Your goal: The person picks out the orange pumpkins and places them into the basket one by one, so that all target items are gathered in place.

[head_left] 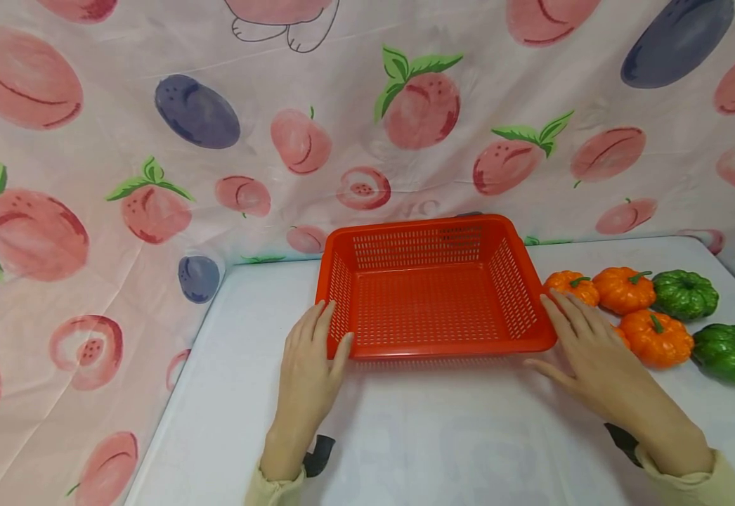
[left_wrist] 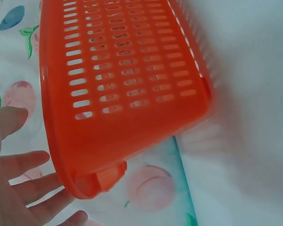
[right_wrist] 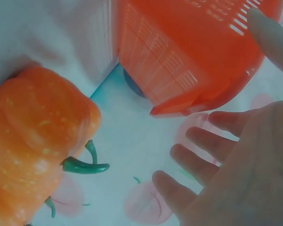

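Note:
A red-orange plastic basket (head_left: 443,348) with slotted walls and nothing inside stands on the white table. My left hand (head_left: 307,372) is at its front left corner, fingers extended along the outer side and thumb apart. In the left wrist view the fingers (left_wrist: 35,190) lie beside the rim, and contact is hard to tell. My right hand (head_left: 595,362) is by the front right corner, its fingers spread. In the right wrist view, those fingers (right_wrist: 212,143) are spread beside the basket wall (right_wrist: 188,61) without curling round it.
Several orange pumpkins (head_left: 656,339) sit right of the basket, one partly hidden behind my right hand. Two green pumpkins (head_left: 685,295) lie farther right. A peach-printed cloth (head_left: 367,91) hangs behind the table (head_left: 443,436) and along its left side.

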A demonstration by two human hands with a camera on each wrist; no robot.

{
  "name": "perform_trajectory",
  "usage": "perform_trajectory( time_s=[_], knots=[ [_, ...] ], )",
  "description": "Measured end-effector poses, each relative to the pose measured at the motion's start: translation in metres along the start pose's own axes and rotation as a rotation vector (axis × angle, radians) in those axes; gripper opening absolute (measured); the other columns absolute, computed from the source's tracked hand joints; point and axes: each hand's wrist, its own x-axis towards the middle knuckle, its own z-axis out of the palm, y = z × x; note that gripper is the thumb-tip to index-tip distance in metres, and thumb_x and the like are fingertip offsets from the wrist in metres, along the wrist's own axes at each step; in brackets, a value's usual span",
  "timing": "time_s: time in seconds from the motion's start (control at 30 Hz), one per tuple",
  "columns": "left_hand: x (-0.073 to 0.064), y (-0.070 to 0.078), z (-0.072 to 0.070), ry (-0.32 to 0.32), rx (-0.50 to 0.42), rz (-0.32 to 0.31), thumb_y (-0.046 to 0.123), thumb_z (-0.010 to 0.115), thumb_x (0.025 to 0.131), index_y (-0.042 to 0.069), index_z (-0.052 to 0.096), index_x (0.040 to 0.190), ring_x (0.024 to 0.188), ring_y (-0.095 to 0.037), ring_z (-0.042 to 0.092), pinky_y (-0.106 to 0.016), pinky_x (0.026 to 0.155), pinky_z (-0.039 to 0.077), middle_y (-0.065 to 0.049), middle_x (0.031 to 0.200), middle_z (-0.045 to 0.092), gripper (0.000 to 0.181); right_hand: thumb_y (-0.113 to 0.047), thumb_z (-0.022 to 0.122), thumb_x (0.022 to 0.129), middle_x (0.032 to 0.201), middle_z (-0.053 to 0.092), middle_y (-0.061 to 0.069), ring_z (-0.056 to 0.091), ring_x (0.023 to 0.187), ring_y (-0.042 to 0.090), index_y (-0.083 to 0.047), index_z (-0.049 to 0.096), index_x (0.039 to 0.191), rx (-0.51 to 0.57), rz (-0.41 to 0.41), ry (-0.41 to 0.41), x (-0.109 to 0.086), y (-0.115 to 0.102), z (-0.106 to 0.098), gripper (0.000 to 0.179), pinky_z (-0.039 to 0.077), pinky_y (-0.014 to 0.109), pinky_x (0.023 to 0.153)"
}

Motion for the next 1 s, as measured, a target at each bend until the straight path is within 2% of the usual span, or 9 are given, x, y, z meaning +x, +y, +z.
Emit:
perform_trajectory(
  time_s=[0.13,0.3,0.6,1.0],
  knots=[
    [0.001,-0.001,-0.001,0.0,-0.016,-0.021,0.031,0.061,0.098,0.006,0.049,0.145,0.136,-0.031,0.045,-0.048,0.116,0.033,-0.013,0.146,0.05,0.054,-0.046,0.076,0.082,0.152,0.033,0.026,0.03,0.137,0.046,0.0,0.026,0.155,0.009,-0.02,0.034,0.0,0.005,0.001,0.1,0.015,0.059,0.12],
    [0.002,-0.004,-0.001,0.005,-0.042,-0.046,0.029,0.062,0.098,0.007,0.049,0.144,0.135,-0.03,0.046,-0.048,0.114,0.036,-0.012,0.145,0.051,0.053,-0.045,0.078,0.079,0.152,0.034,0.026,0.032,0.137,0.046,0.001,0.029,0.153,0.0,-0.028,0.052,0.0,0.011,0.001,0.1,0.015,0.055,0.121],
    [0.005,-0.009,-0.001,0.019,-0.078,-0.076,0.027,0.062,0.098,0.008,0.052,0.142,0.131,-0.029,0.049,-0.048,0.111,0.041,-0.012,0.142,0.054,0.05,-0.043,0.079,0.08,0.153,0.032,0.026,0.031,0.135,0.049,-0.004,0.018,0.158,0.014,-0.023,0.029,-0.003,0.016,-0.001,0.106,0.016,0.059,0.119],
    [0.009,-0.014,0.001,0.013,-0.109,-0.119,0.027,0.061,0.098,0.008,0.054,0.139,0.13,-0.028,0.05,-0.047,0.109,0.044,-0.011,0.14,0.055,0.046,-0.039,0.081,0.079,0.151,0.033,0.027,0.033,0.133,0.05,-0.001,0.02,0.156,0.026,0.004,0.007,-0.005,0.025,0.0,0.105,0.022,0.065,0.115]
  ],
)
